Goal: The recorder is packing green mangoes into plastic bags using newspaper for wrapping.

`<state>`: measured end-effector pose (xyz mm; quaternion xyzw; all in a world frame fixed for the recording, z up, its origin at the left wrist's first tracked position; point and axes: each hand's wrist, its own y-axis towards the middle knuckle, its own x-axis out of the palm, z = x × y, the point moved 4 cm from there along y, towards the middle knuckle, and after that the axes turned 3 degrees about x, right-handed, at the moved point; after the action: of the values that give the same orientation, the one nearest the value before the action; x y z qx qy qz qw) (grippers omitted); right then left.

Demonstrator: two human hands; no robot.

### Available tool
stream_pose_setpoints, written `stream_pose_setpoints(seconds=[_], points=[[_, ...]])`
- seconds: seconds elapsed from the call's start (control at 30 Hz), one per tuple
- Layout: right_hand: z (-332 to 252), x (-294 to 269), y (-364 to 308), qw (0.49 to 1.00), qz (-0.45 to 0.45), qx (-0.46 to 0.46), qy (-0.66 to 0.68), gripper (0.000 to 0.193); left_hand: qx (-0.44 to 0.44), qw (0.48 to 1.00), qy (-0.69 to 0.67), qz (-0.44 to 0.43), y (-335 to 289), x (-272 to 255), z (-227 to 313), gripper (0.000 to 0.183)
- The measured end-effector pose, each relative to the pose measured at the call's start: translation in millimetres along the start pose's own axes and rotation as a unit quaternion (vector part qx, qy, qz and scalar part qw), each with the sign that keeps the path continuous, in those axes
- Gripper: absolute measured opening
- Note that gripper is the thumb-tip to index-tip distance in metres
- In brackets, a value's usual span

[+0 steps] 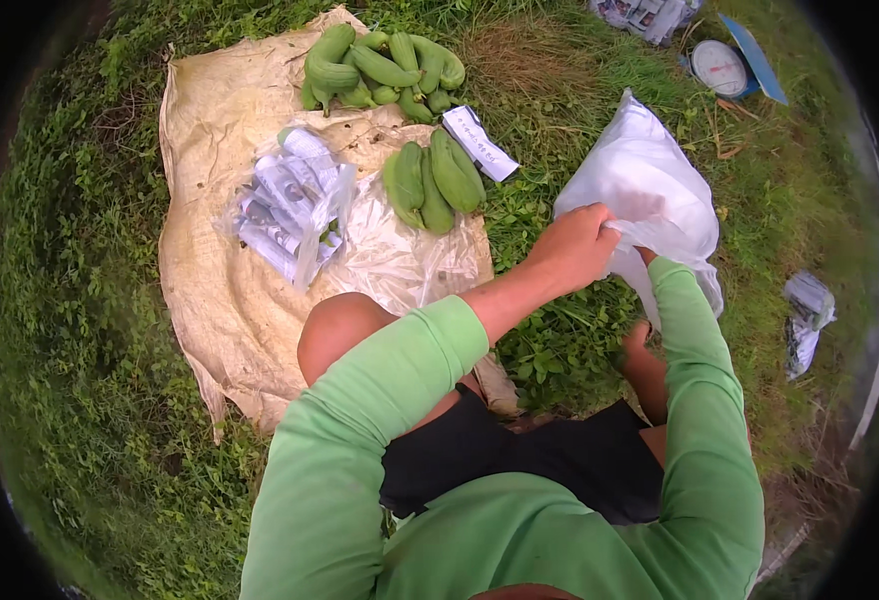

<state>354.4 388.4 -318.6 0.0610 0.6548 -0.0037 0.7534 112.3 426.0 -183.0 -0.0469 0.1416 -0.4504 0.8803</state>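
A white translucent plastic bag (672, 165) stands on the grass at the right. My left hand (582, 243) is closed on the bag's near edge, fingers bunched round the film. My right hand (647, 254) reaches into the bag's mouth. Its fingers are inside, showing only as a faint patch through the plastic, so I cannot make out what they hold.
A pale woven sheet (225, 240) bears a heap of green gourds (385, 70), several more gourds (435, 188) and a clear bag of paper-wrapped rolls (290, 195). Paper (480, 143) lies beside them. A dial scale (720, 68) and paper-wrapped bundles (810, 305) are farther right.
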Motion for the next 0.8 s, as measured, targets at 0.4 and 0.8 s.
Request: stream_pose_setpoints(seconds=[0.4,0.8], points=[[64.4,-48.5,-53.8,0.977,-0.172,0.09,-0.085,0.032,0.019,0.991,-0.078,0.104,24.1,-39.5,-10.9,0.032],[54.8,-65.0,-59.3,0.908,-0.293,0.16,-0.253,0.034,0.013,0.995,-0.08,0.059,19.4,-23.4,6.8,0.03]])
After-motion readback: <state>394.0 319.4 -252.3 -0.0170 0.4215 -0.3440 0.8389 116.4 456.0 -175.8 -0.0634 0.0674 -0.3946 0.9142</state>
